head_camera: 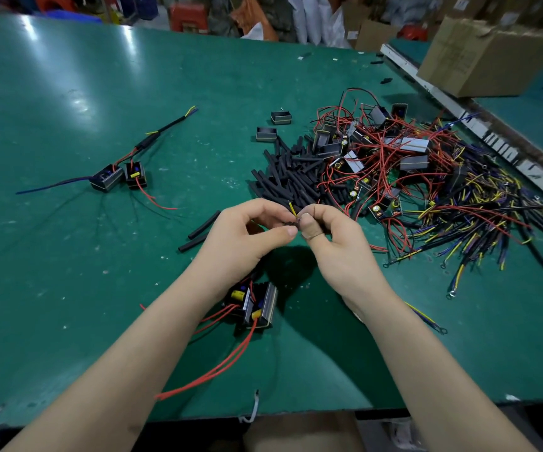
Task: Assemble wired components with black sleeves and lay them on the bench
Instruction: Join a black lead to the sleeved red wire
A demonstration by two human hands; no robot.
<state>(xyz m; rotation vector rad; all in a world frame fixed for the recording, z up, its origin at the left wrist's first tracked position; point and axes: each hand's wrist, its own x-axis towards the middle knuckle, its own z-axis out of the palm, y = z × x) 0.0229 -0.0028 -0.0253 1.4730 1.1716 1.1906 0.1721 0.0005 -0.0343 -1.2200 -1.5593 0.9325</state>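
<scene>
- My left hand (247, 230) and right hand (325, 236) pinch a yellow wire end (292, 208) together at frame centre.
- Black sleeves (293, 177) piled just above.

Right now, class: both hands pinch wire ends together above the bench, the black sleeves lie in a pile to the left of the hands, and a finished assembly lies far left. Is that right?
One thing is wrong. The head view shows the sleeves piled beyond the hands and to their right, beside the wire tangle. The rest stands: left hand and right hand pinch wire ends above the bench, and the finished assembly lies far left.
</scene>
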